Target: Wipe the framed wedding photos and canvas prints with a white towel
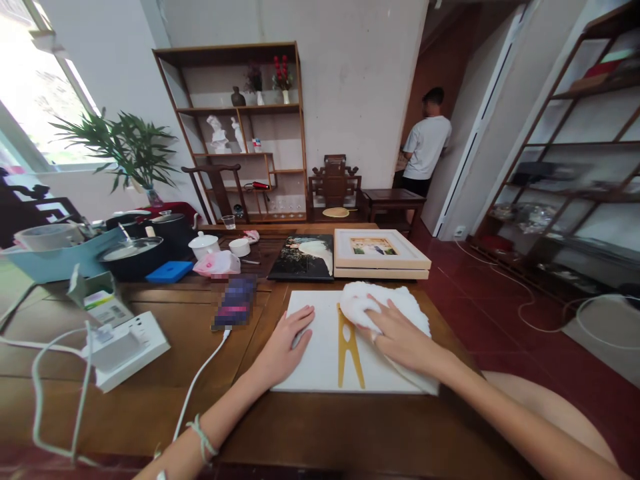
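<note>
My left hand [284, 345] lies flat, fingers stretched, on the left edge of a white board [320, 357] that rests on the wooden table [150, 407]. A yellow stand piece [349, 350] runs down the middle of the board. My right hand [397, 333] presses on a white cloth [380, 303] bunched over the board's upper right part, fingers curled over the cloth.
Beyond the board lie a dark photo print [304, 257] and stacked white frames [380, 253]. A blurred phone [236, 301] with a white cable, a white power strip [125, 343], pots and bowls sit to the left. A person [425, 143] stands in the far doorway.
</note>
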A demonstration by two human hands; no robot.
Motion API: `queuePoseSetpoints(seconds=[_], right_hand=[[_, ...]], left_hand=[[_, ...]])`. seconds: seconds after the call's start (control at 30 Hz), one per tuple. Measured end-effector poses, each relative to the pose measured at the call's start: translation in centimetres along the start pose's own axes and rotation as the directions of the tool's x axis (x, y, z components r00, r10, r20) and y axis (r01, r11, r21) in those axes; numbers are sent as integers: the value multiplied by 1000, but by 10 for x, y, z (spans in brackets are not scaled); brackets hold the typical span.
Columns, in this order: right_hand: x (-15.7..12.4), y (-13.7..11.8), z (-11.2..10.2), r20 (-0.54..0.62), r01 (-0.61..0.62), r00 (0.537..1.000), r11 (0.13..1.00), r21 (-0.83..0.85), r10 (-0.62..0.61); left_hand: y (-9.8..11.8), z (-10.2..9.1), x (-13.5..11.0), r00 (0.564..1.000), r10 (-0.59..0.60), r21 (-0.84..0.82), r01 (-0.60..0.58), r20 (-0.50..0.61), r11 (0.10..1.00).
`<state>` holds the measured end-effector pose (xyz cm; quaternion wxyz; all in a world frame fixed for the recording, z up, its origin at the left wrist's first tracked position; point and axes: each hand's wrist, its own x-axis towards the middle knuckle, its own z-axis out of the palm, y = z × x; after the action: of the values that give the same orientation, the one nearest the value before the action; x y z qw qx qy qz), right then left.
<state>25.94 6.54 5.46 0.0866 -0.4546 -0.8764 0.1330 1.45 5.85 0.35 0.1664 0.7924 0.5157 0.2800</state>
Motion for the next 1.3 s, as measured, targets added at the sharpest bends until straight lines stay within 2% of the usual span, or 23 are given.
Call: queuePoseSetpoints(seconds=[0.1, 0.2, 0.33, 0.5, 0.63, 0.7, 0.8, 0.93, 1.07, 1.17, 1.3], right_hand=[[33, 7, 8, -52, 83, 995, 995, -64, -86], [39, 7, 12, -60, 157, 985, 982, -101, -163], [8, -8, 17, -13, 214, 976, 970, -113, -216], [-44, -45, 34, 44, 253, 967, 960, -122, -249], [-60, -58, 39, 150, 335, 934, 940, -62, -324], [-55, -54, 35, 100, 319, 944, 947, -34, -315], [-31, -40, 24, 4, 245, 969, 969, -20, -245], [19, -19, 15, -12, 192, 981, 979, -68, -193], [51, -16, 15, -47, 148, 987, 984, -104, -153], [43, -29, 18, -47, 177, 982, 980, -95, -182], [-3, -54, 25, 24, 255, 967, 965, -65, -254]], left_hand=[[-1, 0, 0, 1000, -1, -5, 1, -3, 1000], [-2, 0, 0, 1000, -4, -18, 4, -2, 1000], [-2, 1, 1, 1000, 1, -25, -1, -9, 1000], [-2, 2, 1, 1000, 5, -40, -6, -22, 999], [-1, 2, 0, 1000, -7, -26, 7, -13, 1000], [-1, 2, 0, 1000, -6, -28, 6, -15, 1000], [-2, 2, 1, 1000, 4, -42, -5, -21, 999], [-2, 2, 0, 1000, 1, -43, -2, -17, 999], [0, 1, 1, 1000, -13, -40, 13, -11, 999], [1, 0, 1, 1000, -12, -48, 12, -13, 999], [0, 0, 0, 1000, -2, -58, 1, -16, 998]])
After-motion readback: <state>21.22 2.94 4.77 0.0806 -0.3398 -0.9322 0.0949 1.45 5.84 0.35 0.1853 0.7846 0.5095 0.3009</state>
